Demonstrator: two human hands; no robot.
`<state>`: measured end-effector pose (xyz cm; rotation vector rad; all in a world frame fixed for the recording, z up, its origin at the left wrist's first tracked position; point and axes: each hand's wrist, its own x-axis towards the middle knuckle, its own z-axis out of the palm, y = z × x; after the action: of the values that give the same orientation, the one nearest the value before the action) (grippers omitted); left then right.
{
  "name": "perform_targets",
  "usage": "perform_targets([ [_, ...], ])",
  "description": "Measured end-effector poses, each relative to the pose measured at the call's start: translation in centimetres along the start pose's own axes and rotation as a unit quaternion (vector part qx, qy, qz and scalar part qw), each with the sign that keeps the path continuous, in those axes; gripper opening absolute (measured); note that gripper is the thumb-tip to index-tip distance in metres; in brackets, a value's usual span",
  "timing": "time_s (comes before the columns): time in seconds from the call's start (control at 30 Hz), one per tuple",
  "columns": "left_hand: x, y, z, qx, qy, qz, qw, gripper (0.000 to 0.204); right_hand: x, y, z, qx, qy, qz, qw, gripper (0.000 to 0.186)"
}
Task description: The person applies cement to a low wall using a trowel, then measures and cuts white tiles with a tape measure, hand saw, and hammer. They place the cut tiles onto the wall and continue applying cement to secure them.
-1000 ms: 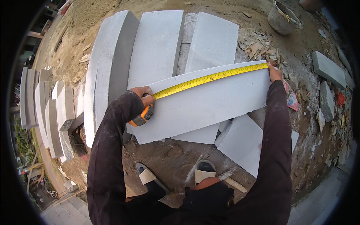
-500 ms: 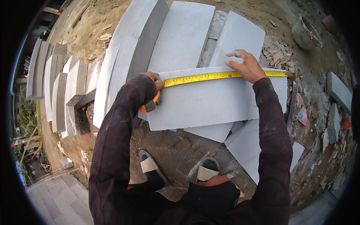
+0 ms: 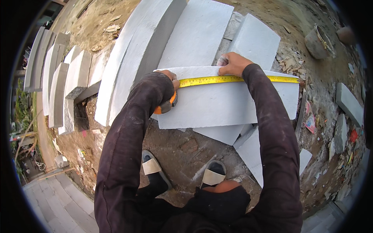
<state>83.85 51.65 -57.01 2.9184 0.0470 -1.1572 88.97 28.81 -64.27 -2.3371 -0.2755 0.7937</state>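
A long white lightweight block (image 3: 225, 105) lies crosswise in front of me on other blocks. Along its upper edge runs the yellow blade of a tape measure (image 3: 206, 80), reaching to the block's right end. My left hand (image 3: 170, 76) is closed on the tape measure at the block's left end; its orange and dark case (image 3: 167, 106) shows below my sleeve. At the block's far edge, just above the blade, my right hand (image 3: 235, 63) has its thumb and fingers drawn together, pointing left. Whether anything small is between those dusty fingertips I cannot make out.
More white blocks (image 3: 198, 31) lie beyond the measured one, and several stand in a row (image 3: 58, 93) at the left. A bucket (image 3: 318, 42) sits at the far right. Rubble (image 3: 289, 64) and block pieces (image 3: 349, 103) litter the dirt ground. My sandalled feet (image 3: 213, 174) are below.
My right hand has shifted left along the block, and its spread thumb and fingers have closed together. The left hand still grips the tape measure, with the blade stretched out.
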Motion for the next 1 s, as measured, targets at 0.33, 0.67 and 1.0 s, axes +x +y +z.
perform_targets([
  [0.33, -0.1, 0.0, 0.2, 0.006, 0.005, 0.013, 1.0, 0.038, -1.2, 0.6, 0.8, 0.026, 0.176, 0.02, 0.984, 0.037],
  [0.67, -4.2, -3.7, 6.0, -0.195, -0.13, 0.15, 0.96, 0.039, -18.6, 11.3, 9.8, 0.446, 0.56, 0.127, 0.687, 0.046],
  [1.0, -6.5, -6.9, 14.2, -0.226, -0.253, 0.18, 0.923, 0.034, -21.8, 18.3, 12.1, 0.63, 0.58, 0.101, 0.507, 0.054],
])
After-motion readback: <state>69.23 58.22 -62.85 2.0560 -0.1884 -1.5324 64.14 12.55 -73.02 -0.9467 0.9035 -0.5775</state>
